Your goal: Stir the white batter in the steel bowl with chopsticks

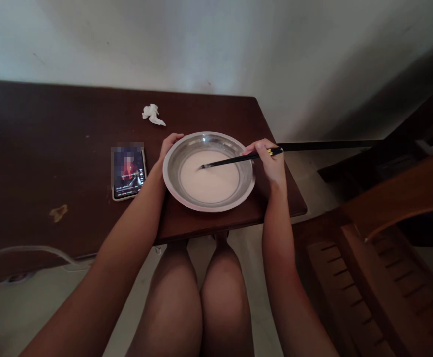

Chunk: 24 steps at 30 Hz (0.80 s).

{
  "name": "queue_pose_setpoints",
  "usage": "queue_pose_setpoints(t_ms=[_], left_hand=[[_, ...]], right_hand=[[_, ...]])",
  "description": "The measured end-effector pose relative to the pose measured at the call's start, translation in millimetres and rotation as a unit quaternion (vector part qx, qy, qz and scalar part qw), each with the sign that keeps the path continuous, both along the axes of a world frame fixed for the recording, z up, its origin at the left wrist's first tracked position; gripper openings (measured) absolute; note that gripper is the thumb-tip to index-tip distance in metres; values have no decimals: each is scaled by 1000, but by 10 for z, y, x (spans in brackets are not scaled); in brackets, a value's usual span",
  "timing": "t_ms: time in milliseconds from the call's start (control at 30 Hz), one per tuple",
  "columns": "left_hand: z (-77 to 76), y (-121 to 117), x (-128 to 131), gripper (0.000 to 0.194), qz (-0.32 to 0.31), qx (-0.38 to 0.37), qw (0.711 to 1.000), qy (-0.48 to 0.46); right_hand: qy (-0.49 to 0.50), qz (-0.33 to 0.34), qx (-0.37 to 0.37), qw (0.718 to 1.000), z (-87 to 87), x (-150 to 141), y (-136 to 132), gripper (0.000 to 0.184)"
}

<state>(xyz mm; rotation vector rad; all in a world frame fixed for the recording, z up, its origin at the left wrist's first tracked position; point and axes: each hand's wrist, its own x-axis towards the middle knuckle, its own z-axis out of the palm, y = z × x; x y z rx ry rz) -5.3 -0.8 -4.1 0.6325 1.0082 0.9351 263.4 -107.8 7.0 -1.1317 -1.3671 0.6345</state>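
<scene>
A metal basin (pixel 171 188) stands on the dark wooden table near its front edge. Inside it is a pale, milky liquid (pixel 209 183). My left hand (pixel 167 147) grips the basin's far left rim, with most of its fingers hidden behind the wall. Over the right rim, my right hand (pixel 270 161) is closed around black chopsticks (pixel 229 160) with gold bands near the top. They slant down to the left, and their tips are at the liquid's surface around the middle of the basin; how deep they dip I cannot tell.
Left of the basin lies a lit phone (pixel 129 173). A crumpled white tissue (pixel 152 114) sits farther back, and a small brownish scrap (pixel 59 213) lies at the left. A white cable (pixel 52 250) crosses the table's front left edge. At the right is a wooden chair (pixel 350 282).
</scene>
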Motion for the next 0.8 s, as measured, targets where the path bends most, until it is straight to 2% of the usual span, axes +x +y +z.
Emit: queue_pose_setpoints(t_ms=[67,133,267,467,633,800], left_hand=[[53,-30,22,30,28,-25,999,4],[109,-63,44,34,34,-42,999,10],[160,-102,62,38,29,-38,999,16],[81,-45,30,31,33,-27,999,22],[16,1,13,18,31,-14,999,27],[55,-27,34,16,40,-33,999,11]], right_hand=[[12,-38,15,999,-11,8,10,52],[24,-45,13,999,-19,14,10,54],[4,18,-9,1000,-3,10,-4,50],[21,-43,15,999,-5,10,-4,52],[-3,16,-11,1000,12,-10,-15,51],[31,-49,21,998,-16,19,10,51]])
